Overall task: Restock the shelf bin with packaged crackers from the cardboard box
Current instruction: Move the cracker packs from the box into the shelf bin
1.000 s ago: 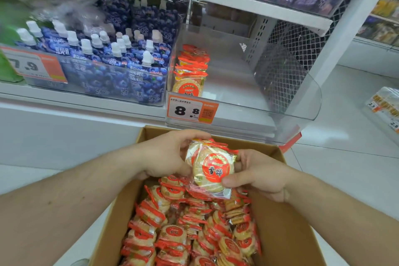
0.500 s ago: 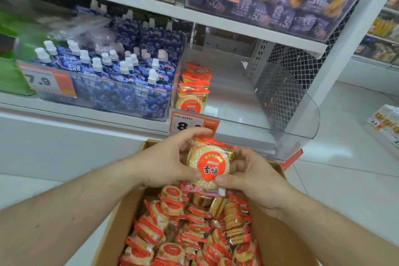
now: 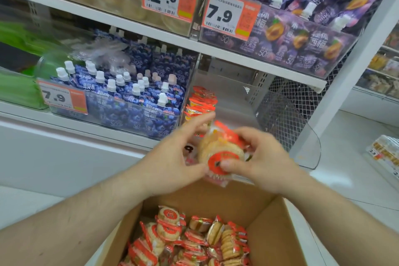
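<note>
Both hands had lifted the clear-wrapped round cracker packet with red label (image 3: 218,153) from above the brown cardboard box (image 3: 274,229) to the clear plastic shelf bin's (image 3: 306,136) front edge.
Left hand (image 3: 172,157) and right hand (image 3: 261,157) fingers pinched the packet; blurred, it could catch the bin's front lip or topple the orange-red packet row (image 3: 201,101) at the bin's left wall.

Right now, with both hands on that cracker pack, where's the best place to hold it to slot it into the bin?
Grip the cracker pack by its two side edges, left hand and right hand opposite, as now. Its round disc stack stays together that way. Come from the front into the clear bin, beside the stocked packs.
</note>
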Motion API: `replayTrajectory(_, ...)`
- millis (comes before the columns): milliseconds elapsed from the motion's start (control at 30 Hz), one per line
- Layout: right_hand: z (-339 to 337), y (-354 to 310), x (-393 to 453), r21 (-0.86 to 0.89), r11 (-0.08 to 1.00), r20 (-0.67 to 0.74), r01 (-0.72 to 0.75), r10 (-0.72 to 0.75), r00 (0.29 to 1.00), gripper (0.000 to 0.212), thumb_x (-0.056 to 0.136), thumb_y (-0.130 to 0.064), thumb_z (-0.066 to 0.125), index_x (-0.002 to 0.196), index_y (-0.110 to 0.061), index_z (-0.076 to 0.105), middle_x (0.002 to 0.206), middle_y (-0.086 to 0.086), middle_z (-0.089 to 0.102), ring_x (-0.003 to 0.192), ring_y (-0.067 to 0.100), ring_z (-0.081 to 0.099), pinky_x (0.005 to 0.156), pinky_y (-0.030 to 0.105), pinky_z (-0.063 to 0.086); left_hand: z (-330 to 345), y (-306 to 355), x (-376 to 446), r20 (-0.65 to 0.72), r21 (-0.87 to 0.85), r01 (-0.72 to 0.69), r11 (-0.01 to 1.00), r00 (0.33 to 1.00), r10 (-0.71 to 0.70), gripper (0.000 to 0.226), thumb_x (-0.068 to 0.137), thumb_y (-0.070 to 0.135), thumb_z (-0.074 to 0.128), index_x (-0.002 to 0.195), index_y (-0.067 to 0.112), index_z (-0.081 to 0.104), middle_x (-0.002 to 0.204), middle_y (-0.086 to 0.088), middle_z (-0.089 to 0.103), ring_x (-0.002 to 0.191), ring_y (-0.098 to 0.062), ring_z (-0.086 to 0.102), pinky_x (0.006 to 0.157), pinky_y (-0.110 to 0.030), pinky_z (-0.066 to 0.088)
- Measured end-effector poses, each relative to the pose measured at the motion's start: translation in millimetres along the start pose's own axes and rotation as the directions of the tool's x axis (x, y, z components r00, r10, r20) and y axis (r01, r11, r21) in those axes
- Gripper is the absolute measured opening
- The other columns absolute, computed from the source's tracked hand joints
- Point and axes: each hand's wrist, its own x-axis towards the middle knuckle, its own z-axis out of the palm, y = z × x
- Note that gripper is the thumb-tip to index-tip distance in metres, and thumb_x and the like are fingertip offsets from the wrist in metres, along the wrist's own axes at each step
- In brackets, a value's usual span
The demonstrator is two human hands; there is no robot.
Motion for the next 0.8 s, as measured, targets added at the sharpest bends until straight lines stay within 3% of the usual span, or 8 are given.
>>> replayTrajectory(100,-25,-5,30,0.228,0.974,-0.187,0.003,0.041,0.981,0.04,0.067,-0.001,0.084,0.095,-0.022,0.066,0.09,0.005,0.074,0.084,0.02,0.07,0.08,0.036,0.058,-6,-10,7,-0.2,0.104,0.036,0.994,0.98,-0.015,0.072,0.079,0.013,0.071,0.123,0.059,0.036,0.126,0.018,0.034,0.115,0.009,0.039,0.097,-0.006,0.032)
replayTrajectory(167,-37,-4,55,0.172,0.985,-0.226,-0.009,0.049,0.973,0.039,0.068,-0.003,0.084,0.098,-0.02,0.066,0.091,0.002,0.074,0.081,0.014,0.07,0.078,0.03,0.057,-8,-18,9,-0.218,0.181,0.14,0.973,0.971,-0.1,0.061,0.08,0.014,0.07,0.119,0.052,0.044,0.131,0.012,0.026,0.128,-0.004,0.03,0.109,-0.02,0.027)
replayTrajectory(267,-32,3,86,-0.038,0.993,-0.074,-0.111,0.108,0.991,0.039,0.067,-0.007,0.087,0.097,-0.022,0.067,0.086,-0.004,0.073,0.078,0.01,0.068,0.077,0.03,0.056,-7,-23,9,-0.125,0.401,0.275,0.874,0.961,-0.245,0.059,0.08,0.024,0.067,0.128,0.052,0.046,0.149,0.008,0.011,0.141,-0.017,0.009,0.117,-0.044,0.017)
replayTrajectory(367,-9,9,103,-0.246,0.956,0.14,-0.16,0.198,0.97,0.042,0.066,-0.01,0.088,0.102,-0.02,0.068,0.091,-0.005,0.071,0.086,0.015,0.067,0.081,0.031,0.054,-6,-23,9,-0.052,0.473,0.296,0.83,0.95,-0.309,0.061,0.083,0.029,0.064,0.132,0.056,0.041,0.156,0.008,0.002,0.143,-0.016,-0.002,0.115,-0.047,0.01)
replayTrajectory(433,10,15,111,-0.365,0.925,0.232,-0.105,0.2,0.952,0.034,0.071,-0.013,0.084,0.1,-0.021,0.068,0.091,-0.006,0.067,0.087,0.017,0.062,0.078,0.03,0.049,-7,-23,10,-0.04,0.466,0.289,0.836,0.951,-0.306,0.063,0.083,0.027,0.063,0.132,0.058,0.039,0.156,0.009,0.004,0.143,-0.015,-0.001,0.115,-0.046,0.01)
replayTrajectory(533,31,21,119,-0.521,0.852,0.187,-0.051,0.173,0.967,0.018,0.078,-0.028,0.078,0.089,-0.026,0.064,0.086,-0.006,0.062,0.086,0.021,0.058,0.069,0.03,0.047,-7,-23,9,-0.023,0.445,0.279,0.851,0.953,-0.301,0.066,0.082,0.024,0.063,0.131,0.059,0.038,0.154,0.01,0.01,0.141,-0.014,0.004,0.114,-0.044,0.012)
replayTrajectory(667,42,14,122,-0.46,0.856,-0.002,-0.235,0.264,0.965,0.065,0.074,-0.033,0.083,0.114,-0.018,0.035,0.087,-0.004,0.052,0.081,0.018,0.054,0.067,0.029,0.041,-6,-25,10,-0.028,0.4,0.284,0.871,0.954,-0.299,0.064,0.082,0.021,0.063,0.131,0.055,0.041,0.151,0.012,0.015,0.14,-0.013,0.011,0.116,-0.042,0.016)
replayTrajectory(800,49,10,126,-0.474,0.822,-0.058,-0.317,0.33,0.942,0.08,0.074,-0.031,0.081,0.129,-0.012,0.025,0.093,0.004,0.057,0.075,0.019,0.054,0.065,0.032,0.044,-5,-28,12,-0.059,0.356,0.289,0.889,0.956,-0.287,0.059,0.082,0.019,0.064,0.129,0.051,0.048,0.149,0.01,0.02,0.139,-0.015,0.016,0.116,-0.044,0.021)
